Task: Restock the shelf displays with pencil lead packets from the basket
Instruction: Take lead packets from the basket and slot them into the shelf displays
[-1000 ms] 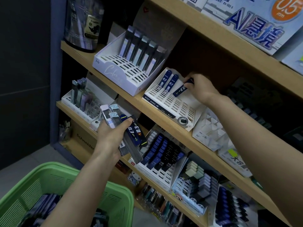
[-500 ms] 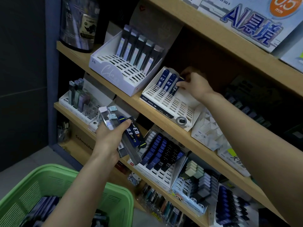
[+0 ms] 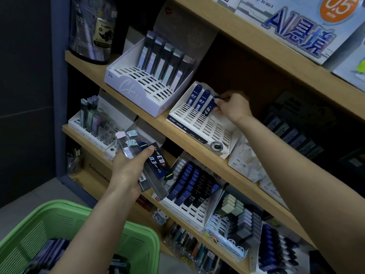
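Above the green basket [image 3: 138, 240], grips a fan of spare packets [image 3: 156, 165] in the left hand [image 3: 128, 173] and, farther up, pinches in the right hand [image 3: 233, 107] a blue packet [image 3: 209, 108], turned from crosswise into line beside two others [image 3: 199, 96] in the white display [image 3: 199, 131] (slot nearly filled).

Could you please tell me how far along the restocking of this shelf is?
Done: two dark blue 0.3 lead packets stand at the back of the white slotted display tray. In hand: the right hand pinches a third blue packet beside them, the left hand grips a mixed bundle of clear and blue packets. Left: most tray slots are bare, and the green plastic basket holds more.
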